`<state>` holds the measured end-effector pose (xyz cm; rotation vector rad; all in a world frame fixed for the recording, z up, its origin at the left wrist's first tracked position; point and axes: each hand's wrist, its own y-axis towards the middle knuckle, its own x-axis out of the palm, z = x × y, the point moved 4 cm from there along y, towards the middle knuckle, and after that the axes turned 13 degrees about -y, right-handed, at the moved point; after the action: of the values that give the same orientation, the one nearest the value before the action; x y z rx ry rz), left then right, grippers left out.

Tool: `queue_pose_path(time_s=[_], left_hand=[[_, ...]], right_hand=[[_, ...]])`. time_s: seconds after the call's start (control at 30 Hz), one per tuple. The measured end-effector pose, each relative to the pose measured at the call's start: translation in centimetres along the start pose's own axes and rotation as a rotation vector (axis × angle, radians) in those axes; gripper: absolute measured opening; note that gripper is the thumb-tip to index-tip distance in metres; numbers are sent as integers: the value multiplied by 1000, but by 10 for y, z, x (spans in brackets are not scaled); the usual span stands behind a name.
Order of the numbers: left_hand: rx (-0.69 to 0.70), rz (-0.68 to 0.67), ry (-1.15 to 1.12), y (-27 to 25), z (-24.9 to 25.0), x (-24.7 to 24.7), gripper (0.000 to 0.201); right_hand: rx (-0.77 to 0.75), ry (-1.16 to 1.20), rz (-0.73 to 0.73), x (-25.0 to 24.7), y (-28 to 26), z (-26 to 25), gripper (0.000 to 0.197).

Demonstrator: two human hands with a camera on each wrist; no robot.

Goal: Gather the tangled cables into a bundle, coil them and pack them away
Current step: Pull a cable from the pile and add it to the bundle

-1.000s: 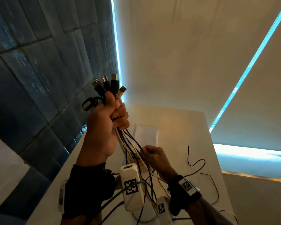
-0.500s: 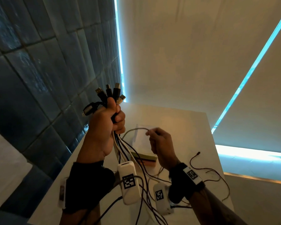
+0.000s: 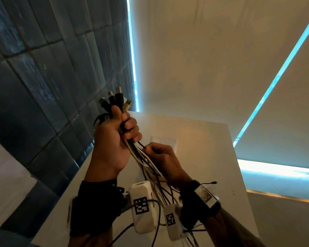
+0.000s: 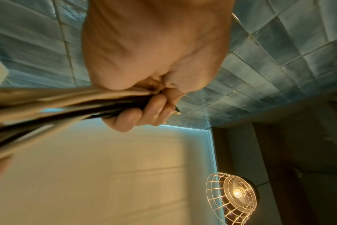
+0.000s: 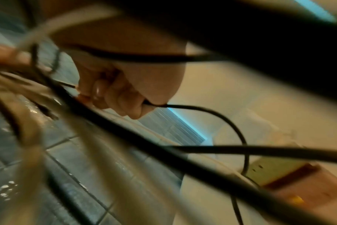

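My left hand is raised above the white table and grips a bundle of black and white cables just below their USB plugs, which stick up out of the fist. The cables hang down toward my wrists in a loose tangle. In the left wrist view the fingers curl round the bundle. My right hand, just below and right of the left fist, pinches a thin black cable between curled fingers. That cable's small plug end trails past my right wrist.
A flat white pouch lies on the table behind my hands. A yellow and brown box sits on the table in the right wrist view. A dark tiled wall runs along the table's left side. A wire-cage lamp glows in the left wrist view.
My right hand has moved left and closer to the left fist, bringing the thin black cable up to the bundle. The left hand holds the plugs as before.
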<state>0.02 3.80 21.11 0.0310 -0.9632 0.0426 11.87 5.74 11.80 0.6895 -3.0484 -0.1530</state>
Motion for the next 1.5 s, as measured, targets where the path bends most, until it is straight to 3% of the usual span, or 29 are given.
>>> queue_pose_path(time_s=[0.27,0.57,0.7,0.77,0.87,1.07,1.17,1.27,1.5], left_hand=[[15,-77,116,-8,8,2,48],[-25,-92,132,-9,6,11,56],[-29,-21,171,-6,7,9,50],[-21,22,207,-4,9,4,45],[7,119,288,-1,6,-6,41],[111,248,426,1,5,-16,36],[79,135,177,-1,9,-13,41],[43,8,-79,-3,11,-6,43],[51,-145,49,-5,10,2,50]], right_hand=[[164,-197,61,-9,4,69,27],[310,-236,191,-20,-11,101,26],[340,-415,364,-38,-2,101,24],[274,-317,451,-43,7,77,20],[72,-74,387,-37,18,14,18],[-223,66,11,3,9,-67,20],[-217,76,-78,11,7,-60,21],[-141,30,-73,8,9,-37,23],[21,-206,49,-8,15,35,28]])
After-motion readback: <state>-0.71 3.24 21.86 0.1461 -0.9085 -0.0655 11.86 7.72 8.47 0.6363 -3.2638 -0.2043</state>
